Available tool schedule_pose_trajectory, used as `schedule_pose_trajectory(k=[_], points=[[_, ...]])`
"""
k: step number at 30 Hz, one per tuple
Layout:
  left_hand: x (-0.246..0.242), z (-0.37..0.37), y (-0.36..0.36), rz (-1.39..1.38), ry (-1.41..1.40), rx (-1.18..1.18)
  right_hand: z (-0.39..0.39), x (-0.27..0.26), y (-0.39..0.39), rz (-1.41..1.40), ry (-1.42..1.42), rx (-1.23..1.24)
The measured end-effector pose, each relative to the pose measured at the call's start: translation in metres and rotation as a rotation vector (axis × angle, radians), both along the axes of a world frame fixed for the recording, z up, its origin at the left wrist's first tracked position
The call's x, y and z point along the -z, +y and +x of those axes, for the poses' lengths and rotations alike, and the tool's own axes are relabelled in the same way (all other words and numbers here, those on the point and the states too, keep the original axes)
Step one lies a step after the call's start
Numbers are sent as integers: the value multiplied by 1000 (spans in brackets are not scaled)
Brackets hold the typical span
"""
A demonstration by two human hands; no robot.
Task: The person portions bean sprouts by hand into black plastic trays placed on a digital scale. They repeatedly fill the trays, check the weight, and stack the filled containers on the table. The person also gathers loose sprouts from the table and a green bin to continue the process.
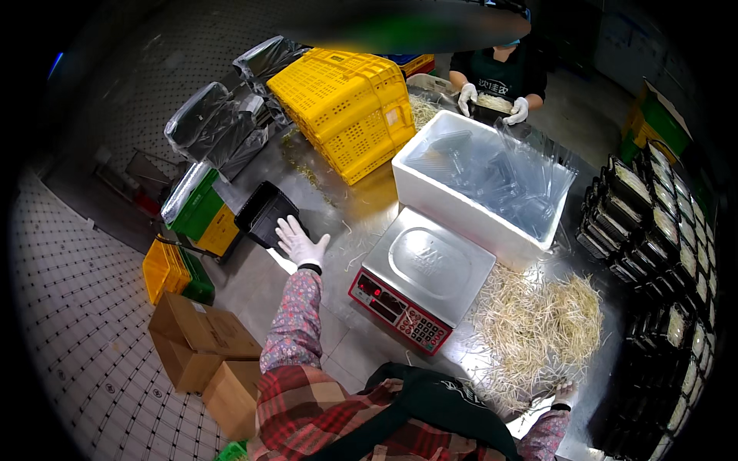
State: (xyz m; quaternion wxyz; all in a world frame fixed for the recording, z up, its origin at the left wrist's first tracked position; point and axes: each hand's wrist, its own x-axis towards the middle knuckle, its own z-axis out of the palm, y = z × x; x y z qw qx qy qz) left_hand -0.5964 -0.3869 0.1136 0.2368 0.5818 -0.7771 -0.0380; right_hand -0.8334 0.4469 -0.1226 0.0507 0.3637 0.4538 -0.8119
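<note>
My left hand point(302, 243), in a white glove, has its fingers spread and nothing in it. It is over the near edge of a black plastic tray point(266, 208); whether it touches the tray is not plain. My right hand point(565, 393), also gloved, lies low at the near edge of a pile of bean sprouts point(519, 322). Its fingers are partly hidden and a few sprouts lie against them. Between my hands stands a digital scale point(426, 259) with a bare steel platform and a lit red display.
Behind the scale, a white foam box point(461, 201) holds clear plastic lids. Yellow crates point(346, 109) stand far left of it. Stacked black trays of sprouts point(651, 225) line the right. Across the table a gloved co-worker point(499, 80) holds a filled tray. Cardboard boxes point(202, 340) sit lower left.
</note>
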Motion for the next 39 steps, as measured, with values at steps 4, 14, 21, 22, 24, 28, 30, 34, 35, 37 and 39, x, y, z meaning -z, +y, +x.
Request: schedule_pose_trajectory(k=[4, 14, 21, 22, 24, 28, 30, 34, 35, 37, 39], points=[[-25, 28, -97, 64, -235, -164, -10, -15, -33, 140, 27, -10], [17, 86, -202, 54, -309, 247, 34, -82, -156, 335, 116, -124], [-8, 58, -104, 151, -213, 660, 48, -115, -199, 305, 106, -59], [-8, 48, -81, 153, -256, 685, 48, -114, -204, 301, 110, -51], [-13, 25, -43, 187, -228, 781, 51, -113, -207, 324, 106, -33], [6, 12, -47, 273, 22, 1028, 57, -111, -194, 382, 157, -27], [18, 17, -62, 207, -37, 1038, 65, -113, -177, 412, 146, -15], [8, 14, -60, 264, 264, 871, 87, -120, -150, 351, 85, 156], [3, 15, -64, 200, 227, 823, 93, -122, -146, 329, 60, 203], [-15, 7, -54, 102, 228, 634, 106, -117, -124, 335, 57, 238], [-40, -3, -18, -41, 458, 597, 110, -118, -114, 380, 50, 269]])
